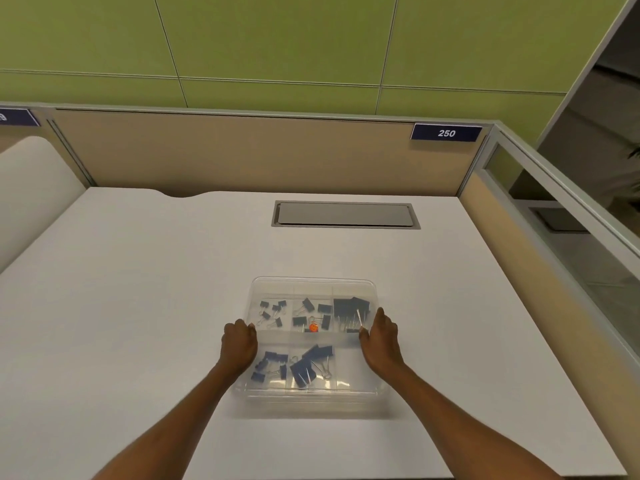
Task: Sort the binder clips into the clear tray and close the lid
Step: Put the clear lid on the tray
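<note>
- Gripping the clear tray [311, 280] at mid-length: left hand [239, 341] curled over its left rim, right hand [381, 337] clasping its right rim, thumb on top
- Resting flat on the white bench [138, 306]
- Probably light, stiff, slick plastic with loose contents; best taken by both side rims and kept level
- Counted: one tray, six compartments, five holding blue binder clips [304, 368], near-right seemingly bare; one orange item [313, 328] in far-middle; clip total too blurred; covered or not, cannot tell

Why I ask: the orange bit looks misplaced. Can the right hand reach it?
Probably, once freed: the right hand holds the tray rim close to the orange bit. A clear lid may cover it; I cannot tell.
</note>
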Available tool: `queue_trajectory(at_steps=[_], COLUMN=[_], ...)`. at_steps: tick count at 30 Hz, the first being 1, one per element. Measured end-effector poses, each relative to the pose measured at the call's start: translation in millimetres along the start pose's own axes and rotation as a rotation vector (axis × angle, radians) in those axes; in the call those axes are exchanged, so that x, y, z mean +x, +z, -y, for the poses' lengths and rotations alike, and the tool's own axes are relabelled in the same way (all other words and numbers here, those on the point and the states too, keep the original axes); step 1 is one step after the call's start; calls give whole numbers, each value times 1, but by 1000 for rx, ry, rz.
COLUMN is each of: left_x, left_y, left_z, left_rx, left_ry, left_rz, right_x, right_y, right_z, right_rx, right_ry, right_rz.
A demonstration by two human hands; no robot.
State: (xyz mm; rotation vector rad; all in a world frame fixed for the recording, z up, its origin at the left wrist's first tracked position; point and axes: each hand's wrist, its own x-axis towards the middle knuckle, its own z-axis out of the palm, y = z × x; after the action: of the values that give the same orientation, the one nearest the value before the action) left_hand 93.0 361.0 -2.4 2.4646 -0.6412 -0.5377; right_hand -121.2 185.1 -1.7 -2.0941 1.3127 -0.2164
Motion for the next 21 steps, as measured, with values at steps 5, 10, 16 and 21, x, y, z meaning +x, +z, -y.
queue_trajectory(at_steps=[5,10,16,21], left_x=[-8,-9,9,39], left_y=[4,6,5,10], left_z=[-1,-1,-17,-28], left_rx=[90,107,379,527], left_ry=[50,-54,255,435], left_rz=[-47,-102,-186,-39], right_x=[-5,-5,5,31], right_y=[7,10,8,8], right_z=[-5,-6,4,17], right_rx=[-136,-236,-464,-520], right_ry=[-18,-32,-141,-196], right_rz=[-30,-65,-177,-97])
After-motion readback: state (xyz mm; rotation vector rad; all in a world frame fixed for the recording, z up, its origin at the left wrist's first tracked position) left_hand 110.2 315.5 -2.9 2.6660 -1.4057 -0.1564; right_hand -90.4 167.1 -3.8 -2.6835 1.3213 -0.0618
